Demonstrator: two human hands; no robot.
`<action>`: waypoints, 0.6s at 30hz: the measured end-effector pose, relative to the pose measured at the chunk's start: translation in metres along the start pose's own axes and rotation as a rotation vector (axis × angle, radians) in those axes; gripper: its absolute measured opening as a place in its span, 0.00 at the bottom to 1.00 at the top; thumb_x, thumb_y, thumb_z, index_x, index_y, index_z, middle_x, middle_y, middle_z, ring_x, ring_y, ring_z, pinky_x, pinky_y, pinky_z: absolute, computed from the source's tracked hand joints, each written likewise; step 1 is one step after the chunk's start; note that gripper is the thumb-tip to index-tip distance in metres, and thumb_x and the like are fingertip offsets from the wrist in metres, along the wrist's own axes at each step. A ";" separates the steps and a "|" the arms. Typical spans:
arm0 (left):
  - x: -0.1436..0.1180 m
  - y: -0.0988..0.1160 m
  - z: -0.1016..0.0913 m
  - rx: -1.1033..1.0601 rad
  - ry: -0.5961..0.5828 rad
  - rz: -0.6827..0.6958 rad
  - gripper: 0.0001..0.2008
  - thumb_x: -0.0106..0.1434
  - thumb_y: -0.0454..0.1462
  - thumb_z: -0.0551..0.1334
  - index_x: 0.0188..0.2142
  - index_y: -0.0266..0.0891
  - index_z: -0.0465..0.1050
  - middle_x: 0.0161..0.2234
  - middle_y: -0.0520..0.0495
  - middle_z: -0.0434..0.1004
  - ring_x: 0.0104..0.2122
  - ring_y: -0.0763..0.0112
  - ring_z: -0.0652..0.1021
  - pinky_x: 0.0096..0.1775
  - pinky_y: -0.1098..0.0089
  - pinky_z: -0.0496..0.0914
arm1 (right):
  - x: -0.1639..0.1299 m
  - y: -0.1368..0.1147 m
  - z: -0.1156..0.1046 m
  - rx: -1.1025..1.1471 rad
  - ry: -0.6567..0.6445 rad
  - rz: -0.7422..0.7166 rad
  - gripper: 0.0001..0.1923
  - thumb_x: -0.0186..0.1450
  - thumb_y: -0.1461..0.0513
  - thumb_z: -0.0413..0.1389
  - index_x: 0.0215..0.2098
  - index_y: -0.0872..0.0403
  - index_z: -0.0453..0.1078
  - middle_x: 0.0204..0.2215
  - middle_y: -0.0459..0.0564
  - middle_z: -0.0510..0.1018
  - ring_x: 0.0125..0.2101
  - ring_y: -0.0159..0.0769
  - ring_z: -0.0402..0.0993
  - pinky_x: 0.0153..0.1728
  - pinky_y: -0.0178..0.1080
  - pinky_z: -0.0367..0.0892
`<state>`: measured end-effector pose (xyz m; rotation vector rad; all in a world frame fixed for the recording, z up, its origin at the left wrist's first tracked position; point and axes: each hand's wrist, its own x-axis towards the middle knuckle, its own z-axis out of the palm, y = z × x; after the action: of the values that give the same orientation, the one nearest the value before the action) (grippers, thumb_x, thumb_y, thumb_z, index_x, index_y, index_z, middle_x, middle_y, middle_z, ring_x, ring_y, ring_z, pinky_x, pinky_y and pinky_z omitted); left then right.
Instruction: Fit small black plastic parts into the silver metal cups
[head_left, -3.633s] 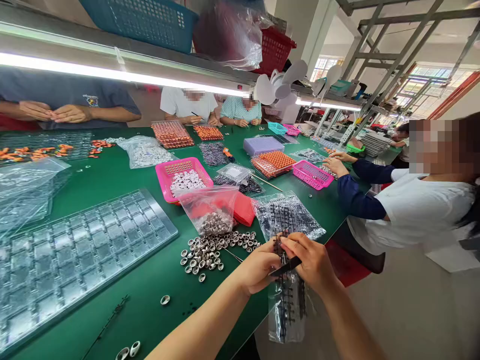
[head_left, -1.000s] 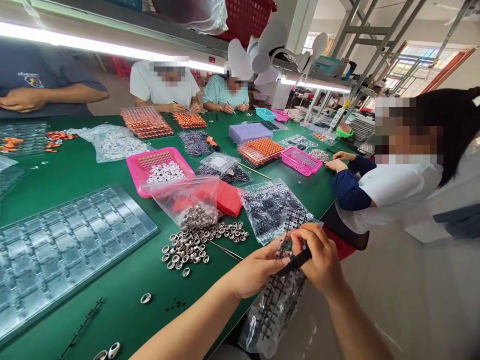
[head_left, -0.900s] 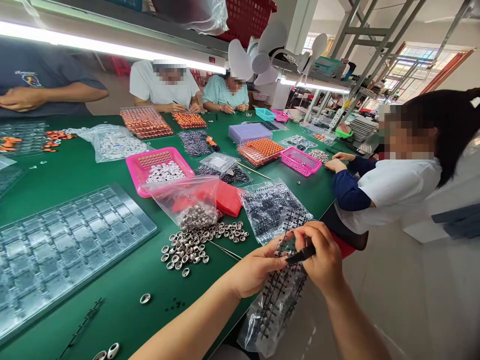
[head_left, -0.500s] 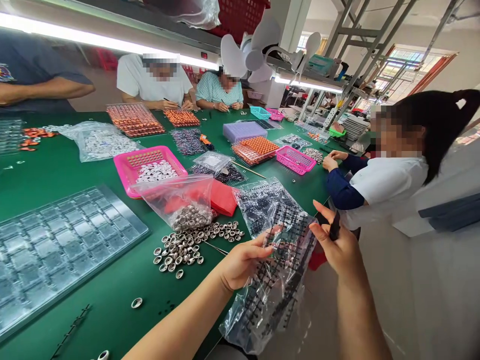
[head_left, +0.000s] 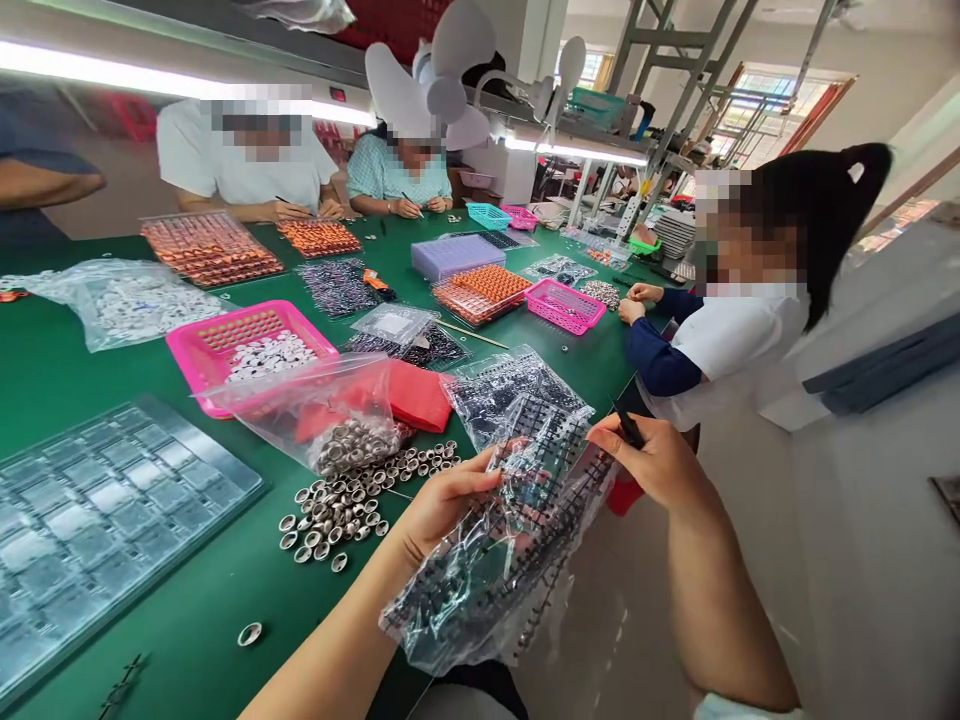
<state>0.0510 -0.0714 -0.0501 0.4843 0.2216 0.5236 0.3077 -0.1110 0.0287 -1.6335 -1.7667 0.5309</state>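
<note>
A clear plastic bag of black strips with short side stubs hangs tilted over the table's front edge. My left hand grips its left side, with some fingers behind the plastic. At the bag's upper right edge, the thumb and fingers of my right hand are closed. A slim, black, pointed piece pokes out from that hand; its kind is unclear. Just behind lies another clear bag of black parts. Loose silver ring-like parts are heaped left of my left hand.
On the green table are a clear compartment tray, a zip bag of silver parts, red cloth and a pink basket of white pieces. A co-worker sits at the right; others sit across.
My right hand's raised fingers have closed in at the bag's edge. The bag's lower end has swung left and up. The whole view has shifted, moving the table things leftward.
</note>
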 end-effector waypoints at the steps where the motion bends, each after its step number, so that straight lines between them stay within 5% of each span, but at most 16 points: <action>1: 0.000 0.001 -0.001 -0.004 -0.004 0.012 0.31 0.63 0.29 0.55 0.65 0.40 0.54 0.50 0.40 0.76 0.45 0.54 0.79 0.44 0.57 0.74 | 0.002 0.002 -0.003 0.009 -0.035 -0.004 0.18 0.66 0.49 0.55 0.35 0.53 0.77 0.31 0.47 0.80 0.33 0.40 0.76 0.33 0.36 0.68; 6: -0.006 0.010 -0.010 -0.032 -0.028 0.063 0.32 0.62 0.30 0.56 0.65 0.41 0.54 0.51 0.40 0.76 0.42 0.53 0.81 0.37 0.62 0.77 | 0.003 0.029 -0.017 0.245 -0.241 0.038 0.23 0.62 0.48 0.60 0.49 0.54 0.74 0.41 0.52 0.81 0.43 0.45 0.77 0.43 0.41 0.69; 10: -0.012 0.021 -0.019 -0.057 0.027 0.070 0.28 0.65 0.32 0.54 0.64 0.41 0.56 0.49 0.40 0.78 0.39 0.53 0.82 0.38 0.59 0.78 | -0.005 0.050 -0.007 0.496 -0.372 0.124 0.24 0.57 0.51 0.65 0.46 0.58 0.74 0.26 0.50 0.81 0.28 0.40 0.77 0.30 0.38 0.70; 15: -0.009 0.023 -0.015 -0.183 0.120 0.217 0.28 0.67 0.47 0.53 0.62 0.36 0.60 0.50 0.37 0.77 0.48 0.46 0.78 0.50 0.51 0.72 | -0.008 0.055 0.025 0.869 -0.146 0.273 0.15 0.54 0.58 0.69 0.35 0.58 0.75 0.17 0.45 0.74 0.13 0.24 0.61 0.14 0.29 0.51; 18: -0.007 0.015 -0.013 -0.278 0.223 0.405 0.26 0.67 0.47 0.52 0.61 0.39 0.62 0.48 0.42 0.79 0.48 0.52 0.79 0.50 0.58 0.73 | -0.004 0.047 0.044 1.112 0.002 0.288 0.14 0.52 0.60 0.70 0.32 0.58 0.74 0.15 0.42 0.69 0.11 0.19 0.50 0.13 0.28 0.40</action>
<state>0.0345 -0.0583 -0.0529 0.1962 0.2610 0.9917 0.3105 -0.1020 -0.0351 -1.0344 -0.8767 1.3338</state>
